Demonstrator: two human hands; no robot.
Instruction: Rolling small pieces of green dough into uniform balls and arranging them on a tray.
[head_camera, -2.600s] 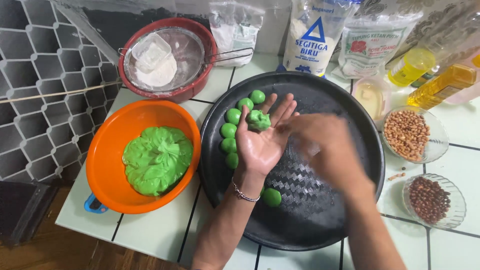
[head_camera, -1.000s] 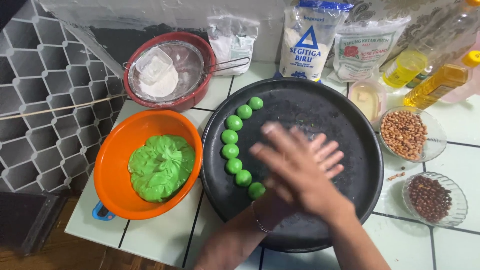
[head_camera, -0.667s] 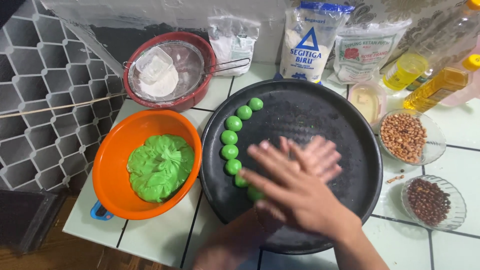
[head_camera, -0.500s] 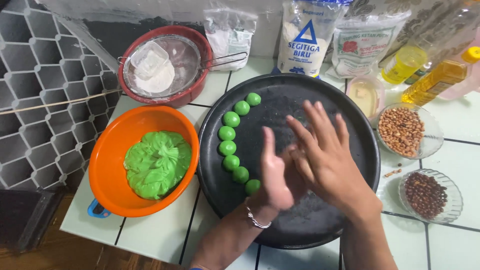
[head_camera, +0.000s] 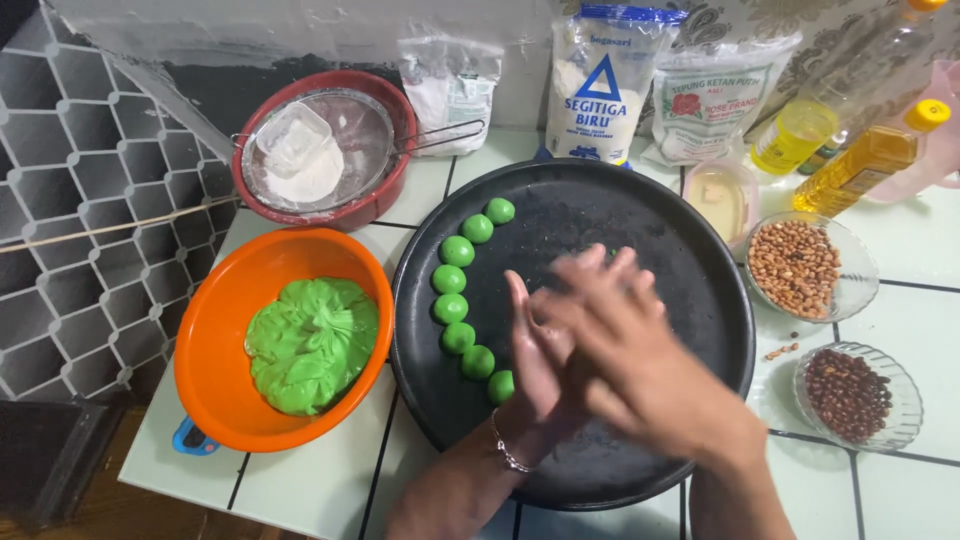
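Two hands meet palm to palm over the black tray (head_camera: 700, 250): the left hand (head_camera: 535, 350) beneath, the right hand (head_camera: 625, 345) blurred across it, fingers stretched flat. Whatever lies between them is hidden. Seven green dough balls (head_camera: 458, 337) curve just left of the palms; a careless wrist could flatten the nearest. Beyond, the orange bowl (head_camera: 215, 330) holds green dough (head_camera: 312, 343).

A: Camera position?
B: Single head-worn view, looking steeply down from close above the tiled counter (head_camera: 900, 490).
A: Framing?
B: The round black tray (head_camera: 690, 250) sits centred; the far wall runs along the top edge. No second view overlaps.
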